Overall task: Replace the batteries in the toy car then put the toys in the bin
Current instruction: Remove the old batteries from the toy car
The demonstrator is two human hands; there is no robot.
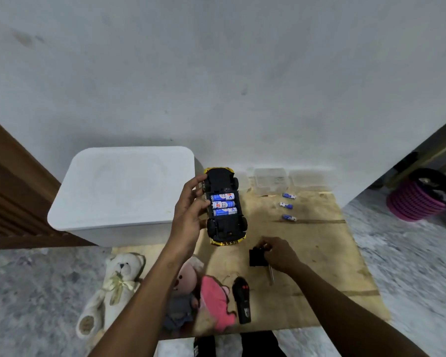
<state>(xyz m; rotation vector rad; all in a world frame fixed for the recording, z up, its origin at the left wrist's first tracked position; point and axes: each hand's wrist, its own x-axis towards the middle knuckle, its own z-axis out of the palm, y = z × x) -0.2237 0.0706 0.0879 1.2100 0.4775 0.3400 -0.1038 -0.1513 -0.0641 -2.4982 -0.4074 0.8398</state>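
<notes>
1. The left hand [191, 202] is holding the toy car [227, 228] upside down, with its fingers curled around the car's side.
2. The car's long side is pointing away from the person, tipped a little. Three blue and white batteries [224, 204] are sitting in its open slot, lying across the car.
3. The right hand [281, 253] is down on the brown board [319, 253]. Its fingertips are pinching a corner of the black battery cover [256, 257].
4. The open slot is up and to the left of the right hand, not far off. I think the cover is going there next, and the right hand is the one nearer to it.
5. The cover looks flat, hard and squarish, so it needs to be turned to fit the slot.
6. A thin metal screwdriver [271, 275] is poking out from under the right hand.
7. Three loose batteries [285, 205] are lying past the right hand, well apart from it.
8. The white bin [124, 191] is sitting just left of the left hand, smooth and boxy, with its lid on.
9. A soft white teddy bear [116, 279], a pink plush toy [216, 300] and a black remote [242, 300] are lying between the two arms and to their left.
</notes>
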